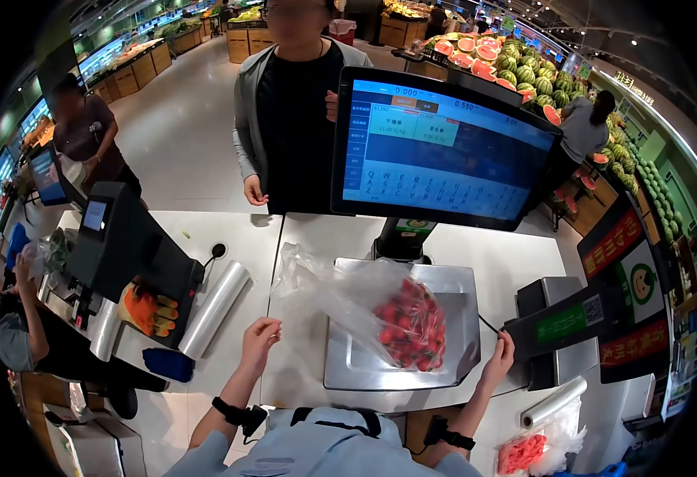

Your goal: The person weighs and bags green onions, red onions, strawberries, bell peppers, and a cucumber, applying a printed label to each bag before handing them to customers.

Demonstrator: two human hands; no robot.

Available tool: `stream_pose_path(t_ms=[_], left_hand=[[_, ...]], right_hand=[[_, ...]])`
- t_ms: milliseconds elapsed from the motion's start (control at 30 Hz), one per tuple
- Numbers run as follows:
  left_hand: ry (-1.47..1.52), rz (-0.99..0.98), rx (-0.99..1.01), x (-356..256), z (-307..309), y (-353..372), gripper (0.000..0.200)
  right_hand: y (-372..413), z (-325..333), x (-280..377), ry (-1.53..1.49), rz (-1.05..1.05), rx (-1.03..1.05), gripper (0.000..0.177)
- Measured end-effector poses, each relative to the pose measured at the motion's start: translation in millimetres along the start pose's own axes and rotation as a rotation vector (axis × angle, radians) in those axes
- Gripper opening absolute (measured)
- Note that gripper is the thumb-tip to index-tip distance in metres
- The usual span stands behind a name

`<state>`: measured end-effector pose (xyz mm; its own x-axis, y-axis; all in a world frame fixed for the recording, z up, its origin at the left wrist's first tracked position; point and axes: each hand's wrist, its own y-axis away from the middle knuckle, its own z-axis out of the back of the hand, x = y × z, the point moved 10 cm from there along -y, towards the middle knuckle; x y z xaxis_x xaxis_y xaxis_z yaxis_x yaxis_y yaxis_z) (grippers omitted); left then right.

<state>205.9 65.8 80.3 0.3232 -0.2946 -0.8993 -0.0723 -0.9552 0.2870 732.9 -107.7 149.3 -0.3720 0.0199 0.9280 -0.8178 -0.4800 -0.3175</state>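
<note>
Got a bag of red fruit (412, 330) on the scale (364, 367), left of the right grip (501, 354) and nearer to it, loose neck slanting away toward the far side of the left grip (263, 340). Left fingertips bunched, holding nothing; can't tell about the right, or where the cloudy plastic opens.

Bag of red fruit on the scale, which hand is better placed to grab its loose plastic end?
Probably the left hand: the loose plastic end trails off the scale on that side. The right hand is beyond the opposite edge.
</note>
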Motion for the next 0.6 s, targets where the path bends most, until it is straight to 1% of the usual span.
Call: stream_pose_path(t_ms=[33,100,133,167,200,267,300,367,400,467,500,533,600], left_hand=[[-0.053,-0.013,-0.038,-2.5,10.8,0.1,0.007],[-0.065,-0.028,-0.039,-2.8,27.2,-0.3,0.005],[-0.077,-0.049,-0.046,-4.4,32.0,-2.3,0.006],[-0.085,-0.059,-0.076,-9.2,34.9,-2.2,0.013],[-0.085,-0.060,-0.075,-9.9,37.9,-5.2,0.013],[-0.118,-0.132,-0.092,-19.1,50.7,-9.8,0.017],[-0.116,-0.137,-0.093,-23.2,55.5,-14.3,0.017],[-0.231,-0.250,-0.147,-45.2,65.6,-19.2,0.016],[-0.230,-0.251,-0.149,-51.6,68.9,-20.8,0.016],[-0.295,-0.283,-0.169,-70.2,72.6,-24.1,0.015],[-0.309,-0.277,-0.173,-72.4,74.4,-26.7,0.010],[-0.303,-0.294,-0.183,-69.8,78.4,-30.7,0.010],[-0.436,-0.364,-0.099,-65.1,71.9,-41.3,0.005]], right_hand=[[0.9,-2.5,1.8,0.013,-0.002,0.001,0.019],[2.4,-7.5,3.2,0.006,-0.004,0.002,0.019],[2.1,-11.4,3.6,-0.006,-0.006,0.007,0.019],[2.4,-14.3,3.8,-0.018,-0.007,0.009,0.020],[2.4,-16.2,5.2,-0.018,-0.006,0.008,0.020],[3.4,-19.2,11.6,0.032,0.021,0.015,0.019],[3.0,-19.3,11.1,0.028,0.024,0.015,0.019],[1.6,-16.8,11.3,0.091,0.037,0.003,0.019],[2.6,-16.4,13.0,0.090,0.039,0.005,0.019],[3.1,-15.7,19.0,0.080,0.038,0.004,0.019],[2.9,-14.5,18.0,0.082,0.049,0.005,0.018],[2.3,-13.3,15.5,0.116,0.072,0.008,0.018],[1.9,-11.8,18.3,0.230,0.127,0.004,0.018]])
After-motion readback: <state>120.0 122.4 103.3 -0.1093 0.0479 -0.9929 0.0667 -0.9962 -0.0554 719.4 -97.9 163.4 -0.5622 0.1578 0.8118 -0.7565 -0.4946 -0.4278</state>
